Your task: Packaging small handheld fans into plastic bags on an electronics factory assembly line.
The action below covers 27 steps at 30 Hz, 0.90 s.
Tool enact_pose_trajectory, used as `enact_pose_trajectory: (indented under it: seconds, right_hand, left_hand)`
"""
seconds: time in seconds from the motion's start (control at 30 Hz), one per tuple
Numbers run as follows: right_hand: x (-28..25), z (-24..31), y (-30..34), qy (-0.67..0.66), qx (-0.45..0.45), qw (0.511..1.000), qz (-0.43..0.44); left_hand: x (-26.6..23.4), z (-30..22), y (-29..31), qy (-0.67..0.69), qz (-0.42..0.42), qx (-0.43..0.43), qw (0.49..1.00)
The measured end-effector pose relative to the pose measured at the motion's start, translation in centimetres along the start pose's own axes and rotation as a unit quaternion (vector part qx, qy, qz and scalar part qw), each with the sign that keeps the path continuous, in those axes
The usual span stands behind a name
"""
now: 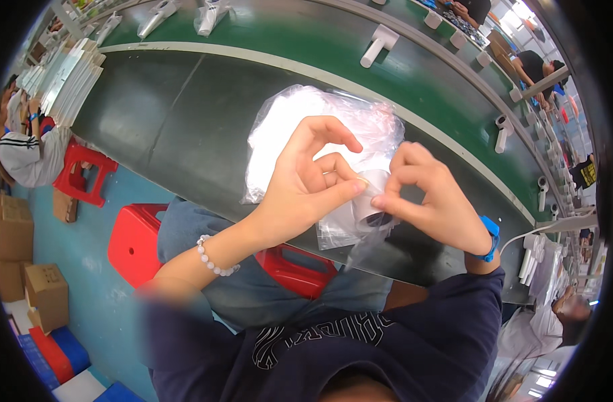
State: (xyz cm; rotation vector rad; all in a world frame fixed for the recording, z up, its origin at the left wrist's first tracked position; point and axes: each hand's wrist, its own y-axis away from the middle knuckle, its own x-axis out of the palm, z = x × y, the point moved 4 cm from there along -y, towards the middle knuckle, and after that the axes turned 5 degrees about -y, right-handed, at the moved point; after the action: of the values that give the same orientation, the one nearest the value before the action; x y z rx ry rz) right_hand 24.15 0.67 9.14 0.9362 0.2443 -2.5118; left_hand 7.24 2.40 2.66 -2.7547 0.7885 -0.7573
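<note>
1. I see a white, smooth, cylindrical device (365, 209) between the two hands, in front of the wearer, just over the near edge of the dark, glossy tabletop (179, 120).
2. Long axis: the visible barrel runs roughly toward the wearer, dark round end nearest the body. Any handle is hidden; can't tell its direction.
3. Right hand (427, 194) is nearer, right of the barrel; thumb and index pinch a clear, crinkly plastic bag (360, 249) by the dark end.
4. Left hand (313, 181) lies left of it, index curved and raised clear, thumb tip at the barrel's upper side. Can't tell whether it grips film.
5. The bag seems to sit around the barrel, thin and limp, a loose tail hanging toward the lap.
6. Beyond the hands: a broad heap of shiny, wrinkled, translucent white plastic bags (273, 147), flat on the tabletop.
</note>
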Motion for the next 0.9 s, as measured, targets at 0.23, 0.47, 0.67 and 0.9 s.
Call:
enact_pose_trajectory:
  seconds: [0.23,0.47,0.67,0.9]
  right_hand:
    - [-0.1,0.3,-0.8,0.071,-0.089,0.993,0.031]
    - [1.9,-1.9,-1.6,-0.106,-0.211,0.950,0.204]
    - [0.1,-3.7,-2.4,-0.135,-0.243,0.933,0.231]
    - [-0.1,-3.1,-0.9,-0.036,-0.046,0.998,0.014]
  left_hand:
    - [0.0,0.4,0.3,0.083,0.024,-0.077,0.993]
    - [0.8,0.4,0.7,0.153,0.119,-0.099,0.976]
    - [-0.4,0.6,0.3,0.149,0.072,-0.089,0.982]
    - [-0.2,1.5,-0.1,0.134,0.038,-0.091,0.986]
